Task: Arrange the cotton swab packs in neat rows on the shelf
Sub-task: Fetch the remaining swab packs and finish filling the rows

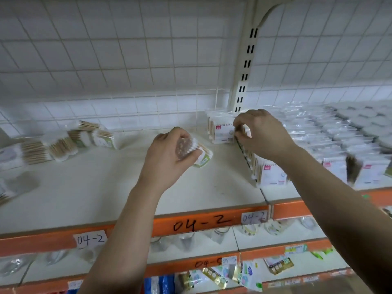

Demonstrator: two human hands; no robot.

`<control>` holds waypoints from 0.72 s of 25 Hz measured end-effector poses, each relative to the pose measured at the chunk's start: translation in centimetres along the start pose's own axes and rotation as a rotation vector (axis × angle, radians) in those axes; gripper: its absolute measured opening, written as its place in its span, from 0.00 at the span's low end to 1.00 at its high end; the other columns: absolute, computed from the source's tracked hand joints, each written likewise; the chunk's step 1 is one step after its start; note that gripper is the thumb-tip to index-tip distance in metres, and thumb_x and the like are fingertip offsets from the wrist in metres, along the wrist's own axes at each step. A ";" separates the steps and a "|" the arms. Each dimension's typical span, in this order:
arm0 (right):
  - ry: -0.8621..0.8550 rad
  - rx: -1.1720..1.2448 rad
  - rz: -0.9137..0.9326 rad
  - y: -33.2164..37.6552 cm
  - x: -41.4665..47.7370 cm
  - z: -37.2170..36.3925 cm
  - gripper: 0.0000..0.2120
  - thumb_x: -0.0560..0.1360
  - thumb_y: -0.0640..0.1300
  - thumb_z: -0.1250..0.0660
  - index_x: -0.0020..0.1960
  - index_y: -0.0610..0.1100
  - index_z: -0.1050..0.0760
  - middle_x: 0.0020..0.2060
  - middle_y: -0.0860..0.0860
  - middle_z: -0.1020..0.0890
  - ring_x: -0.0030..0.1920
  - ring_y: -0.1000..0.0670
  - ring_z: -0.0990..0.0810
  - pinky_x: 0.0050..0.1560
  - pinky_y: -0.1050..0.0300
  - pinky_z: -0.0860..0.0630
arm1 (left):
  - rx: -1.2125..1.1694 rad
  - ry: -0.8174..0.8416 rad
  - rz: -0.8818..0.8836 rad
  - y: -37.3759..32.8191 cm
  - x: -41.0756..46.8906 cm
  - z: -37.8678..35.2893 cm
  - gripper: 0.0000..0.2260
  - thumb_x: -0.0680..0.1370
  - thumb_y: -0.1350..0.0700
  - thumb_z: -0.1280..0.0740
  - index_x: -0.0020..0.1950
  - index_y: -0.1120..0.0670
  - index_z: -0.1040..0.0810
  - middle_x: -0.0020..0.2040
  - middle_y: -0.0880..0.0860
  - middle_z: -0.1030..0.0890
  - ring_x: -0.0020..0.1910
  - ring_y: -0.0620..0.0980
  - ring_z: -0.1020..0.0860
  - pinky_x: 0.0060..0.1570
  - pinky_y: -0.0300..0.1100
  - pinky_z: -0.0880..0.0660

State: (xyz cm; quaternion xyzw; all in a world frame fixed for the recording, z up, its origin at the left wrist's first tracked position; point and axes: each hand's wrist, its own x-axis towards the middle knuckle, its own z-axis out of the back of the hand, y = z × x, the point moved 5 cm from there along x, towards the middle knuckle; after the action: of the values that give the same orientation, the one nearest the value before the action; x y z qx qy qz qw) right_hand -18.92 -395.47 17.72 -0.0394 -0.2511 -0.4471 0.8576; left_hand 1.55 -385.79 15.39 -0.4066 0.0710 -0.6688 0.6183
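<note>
Orange shelf edge (234,216), handwritten "04-2" label (90,239)

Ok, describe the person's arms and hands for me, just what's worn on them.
Nothing worn shows. The left hand and right hand are gloveless, with no watch or bracelet at either wrist. The left forearm and right forearm are bare to the frame's edge, no sleeves in view. Blur leaves rings uncertain.

Two slender forearms are seen bare, from wrist down to the lower centre and lower right frame edges. The bare left hand (169,149) and bare right hand (265,134) are slightly blurred.
</note>
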 end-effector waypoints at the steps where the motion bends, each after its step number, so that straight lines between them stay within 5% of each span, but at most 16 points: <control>1: -0.031 -0.001 -0.014 0.1 -0.9 0.6 0.09 0.72 0.39 0.34 0.51 0.43 0.22 0.43 0.48 0.19 0.49 0.43 0.25 0.44 0.47 0.24 | 0.014 0.008 -0.027 -0.7 0.1 -0.1 0.18 0.72 0.45 0.29 0.57 0.51 0.25 0.44 0.44 0.26 0.49 0.49 0.26 0.44 0.43 0.30; 9: -0.158 -0.073 -0.111 -3.2 -8.8 5.4 0.09 0.72 0.40 0.32 0.52 0.42 0.21 0.45 0.46 0.19 0.49 0.41 0.24 0.42 0.50 0.24 | 0.078 -0.040 -0.278 -7.8 0.3 -4.2 0.26 0.73 0.39 0.38 0.61 0.56 0.21 0.56 0.52 0.19 0.56 0.52 0.26 0.54 0.35 0.36; 18: -0.194 -0.078 -0.151 -14.6 -18.0 10.8 0.06 0.70 0.42 0.33 0.47 0.45 0.22 0.41 0.49 0.21 0.44 0.42 0.24 0.40 0.54 0.28 | 0.066 -0.047 -0.358 -21.1 1.0 -15.3 0.21 0.78 0.43 0.43 0.54 0.60 0.25 0.51 0.56 0.25 0.52 0.54 0.31 0.53 0.40 0.38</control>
State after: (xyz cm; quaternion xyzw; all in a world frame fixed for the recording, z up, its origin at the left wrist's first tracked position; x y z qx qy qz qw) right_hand -43.22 -387.60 16.44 -0.0966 -0.3177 -0.5141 0.7909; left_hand -24.32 -388.13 18.36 -0.4080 -0.0391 -0.7605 0.5037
